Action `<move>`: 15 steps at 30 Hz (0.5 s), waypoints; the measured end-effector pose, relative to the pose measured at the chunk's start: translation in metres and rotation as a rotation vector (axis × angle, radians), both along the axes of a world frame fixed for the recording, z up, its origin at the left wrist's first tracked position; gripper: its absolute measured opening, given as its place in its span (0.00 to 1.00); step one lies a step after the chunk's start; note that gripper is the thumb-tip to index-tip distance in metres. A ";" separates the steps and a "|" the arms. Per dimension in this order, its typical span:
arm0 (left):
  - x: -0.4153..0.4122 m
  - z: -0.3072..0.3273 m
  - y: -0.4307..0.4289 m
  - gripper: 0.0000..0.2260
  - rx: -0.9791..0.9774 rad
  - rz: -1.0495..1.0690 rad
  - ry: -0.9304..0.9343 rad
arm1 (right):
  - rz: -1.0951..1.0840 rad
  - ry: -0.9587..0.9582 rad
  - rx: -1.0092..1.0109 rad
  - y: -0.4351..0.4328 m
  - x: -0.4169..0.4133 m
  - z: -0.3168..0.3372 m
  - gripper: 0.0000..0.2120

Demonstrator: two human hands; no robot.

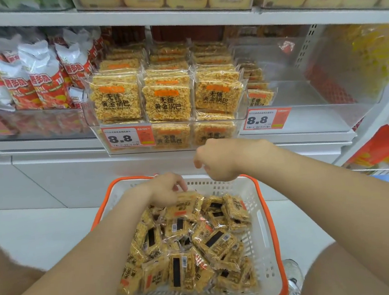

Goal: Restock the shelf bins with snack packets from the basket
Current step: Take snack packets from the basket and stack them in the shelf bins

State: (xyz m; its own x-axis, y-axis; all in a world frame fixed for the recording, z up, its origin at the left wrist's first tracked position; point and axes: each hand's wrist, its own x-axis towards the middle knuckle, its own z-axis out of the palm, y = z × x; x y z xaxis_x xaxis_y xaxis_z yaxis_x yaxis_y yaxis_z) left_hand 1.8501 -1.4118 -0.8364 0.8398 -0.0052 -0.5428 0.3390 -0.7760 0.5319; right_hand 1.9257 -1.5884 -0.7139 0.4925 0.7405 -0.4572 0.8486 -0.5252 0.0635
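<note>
At the basket's [264, 231] far edge, the left hand [166, 189] is curling its fingers over a snack packet [188, 206] lying beneath it; the right hand [218, 160] is hovering above, loosely curled, holding nothing.

White basket [265, 247] rimmed orange; golden packets [181, 272]; blurred bags [45, 85] seemingly red-white.

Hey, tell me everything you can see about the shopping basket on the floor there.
The basket is white plastic with slotted walls, an orange rim and orange handles folded down. It sits on the floor before the shelf, between the person's knees. Yellow snack packets lie jumbled inside, covering its bottom. The left hand reaches in, fingers curled on a top packet; the right hand hovers above the far rim, holding nothing.
</note>
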 end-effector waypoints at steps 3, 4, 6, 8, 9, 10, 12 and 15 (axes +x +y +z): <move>-0.003 0.032 -0.013 0.18 -0.150 0.017 -0.029 | -0.025 0.009 0.009 -0.014 0.002 0.011 0.24; -0.004 0.042 -0.018 0.17 -0.217 0.026 -0.035 | -0.031 0.018 0.021 -0.018 0.005 0.013 0.24; -0.007 0.065 -0.025 0.17 -0.358 0.042 -0.054 | -0.051 0.038 0.022 -0.025 0.006 0.020 0.24; -0.010 0.086 -0.028 0.17 -0.464 0.040 -0.118 | -0.074 0.075 0.013 -0.033 0.006 0.031 0.27; -0.011 0.096 -0.029 0.17 -0.508 0.044 -0.161 | -0.090 0.103 0.015 -0.037 0.005 0.038 0.29; -0.012 0.105 -0.029 0.17 -0.548 0.052 -0.204 | -0.098 0.133 0.042 -0.040 0.005 0.043 0.28; -0.014 0.118 -0.029 0.16 -0.607 0.084 -0.269 | -0.136 0.212 0.133 -0.046 0.006 0.054 0.21; -0.014 0.128 -0.024 0.18 -0.594 0.132 -0.304 | -0.245 0.406 0.348 -0.053 0.007 0.067 0.15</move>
